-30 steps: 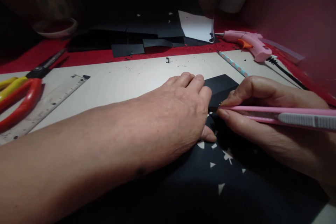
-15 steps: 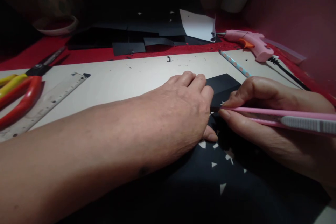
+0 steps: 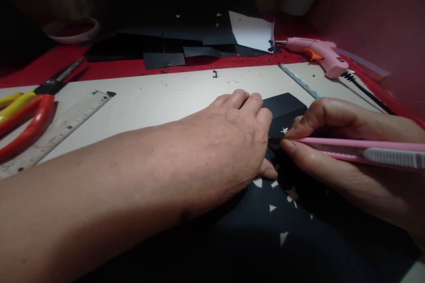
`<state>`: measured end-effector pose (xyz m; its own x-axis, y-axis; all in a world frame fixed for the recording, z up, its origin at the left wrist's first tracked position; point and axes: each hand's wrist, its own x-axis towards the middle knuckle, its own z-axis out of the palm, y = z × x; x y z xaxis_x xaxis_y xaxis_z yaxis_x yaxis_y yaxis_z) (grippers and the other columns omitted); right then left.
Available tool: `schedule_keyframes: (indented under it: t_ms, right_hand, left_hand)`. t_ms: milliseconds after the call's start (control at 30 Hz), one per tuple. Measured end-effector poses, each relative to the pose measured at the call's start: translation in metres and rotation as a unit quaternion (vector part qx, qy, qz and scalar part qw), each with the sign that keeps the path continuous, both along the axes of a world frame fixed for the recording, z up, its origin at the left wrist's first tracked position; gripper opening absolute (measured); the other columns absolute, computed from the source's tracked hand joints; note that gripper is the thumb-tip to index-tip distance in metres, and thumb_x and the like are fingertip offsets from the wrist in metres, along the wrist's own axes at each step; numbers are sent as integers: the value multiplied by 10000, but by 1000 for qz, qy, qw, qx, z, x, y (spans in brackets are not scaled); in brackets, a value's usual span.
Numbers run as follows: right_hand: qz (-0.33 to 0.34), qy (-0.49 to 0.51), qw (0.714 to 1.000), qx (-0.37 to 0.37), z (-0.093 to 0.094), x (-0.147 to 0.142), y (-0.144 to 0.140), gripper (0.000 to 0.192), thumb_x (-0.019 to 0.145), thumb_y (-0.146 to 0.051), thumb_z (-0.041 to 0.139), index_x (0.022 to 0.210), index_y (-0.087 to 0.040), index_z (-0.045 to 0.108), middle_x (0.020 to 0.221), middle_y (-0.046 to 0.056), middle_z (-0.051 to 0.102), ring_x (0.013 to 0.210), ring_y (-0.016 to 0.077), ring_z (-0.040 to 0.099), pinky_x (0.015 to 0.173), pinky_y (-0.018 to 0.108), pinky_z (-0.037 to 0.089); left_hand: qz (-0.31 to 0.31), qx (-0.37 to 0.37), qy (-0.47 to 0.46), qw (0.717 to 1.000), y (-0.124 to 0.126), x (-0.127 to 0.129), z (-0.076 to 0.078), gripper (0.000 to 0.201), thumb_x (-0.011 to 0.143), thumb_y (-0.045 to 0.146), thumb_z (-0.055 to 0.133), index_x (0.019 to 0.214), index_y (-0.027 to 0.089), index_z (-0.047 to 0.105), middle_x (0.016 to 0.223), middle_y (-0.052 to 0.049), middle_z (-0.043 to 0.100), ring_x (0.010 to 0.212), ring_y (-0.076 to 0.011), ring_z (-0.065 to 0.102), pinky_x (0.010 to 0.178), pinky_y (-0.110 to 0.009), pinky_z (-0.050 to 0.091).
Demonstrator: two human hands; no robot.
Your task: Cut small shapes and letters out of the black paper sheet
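Black paper (image 3: 285,225) lies mid-frame under the flat left hand (image 3: 232,141); right hand (image 3: 332,141) fingers pinch a pink craft knife (image 3: 358,150) just right.

A pink craft knife (image 3: 358,150) with a grey slider is seen over black paper (image 3: 285,106) speckled with pale triangular cut-outs. Red and yellow handles are shown on the scissors (image 3: 25,117). A pale blue pencil (image 3: 299,81) is dotted pink, and the pink glue gun (image 3: 315,53) has an orange trigger.

1 head view, low and close, facing forward-down across pale board (image 3: 159,97).
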<state>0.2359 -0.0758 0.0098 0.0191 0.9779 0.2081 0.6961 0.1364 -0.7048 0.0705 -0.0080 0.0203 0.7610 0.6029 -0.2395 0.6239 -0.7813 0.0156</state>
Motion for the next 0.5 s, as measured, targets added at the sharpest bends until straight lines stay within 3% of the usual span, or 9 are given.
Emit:
schedule_keyframes:
  t_ms: [333, 500]
  right_hand:
    - [0, 7, 1000, 1, 5, 8, -1, 139, 764, -351, 801, 676, -286, 714, 621, -37, 715, 493, 97, 591, 399, 185, 403]
    - [26, 62, 997, -36, 3, 10, 2, 122, 801, -378, 833, 755, -300, 751, 590, -49, 694, 400, 78, 542, 318, 157, 345]
  left_hand:
    - [-6, 4, 10, 1000, -1, -2, 0, 939, 928, 824, 584, 1496, 78, 537, 1616, -261, 468, 1539, -469, 398, 1243, -557, 379]
    - [-10, 0, 3, 1000, 1, -3, 1, 892, 927, 816, 595, 1445, 91, 564, 1568, -237, 505, 1507, -438, 434, 1224, -532, 405]
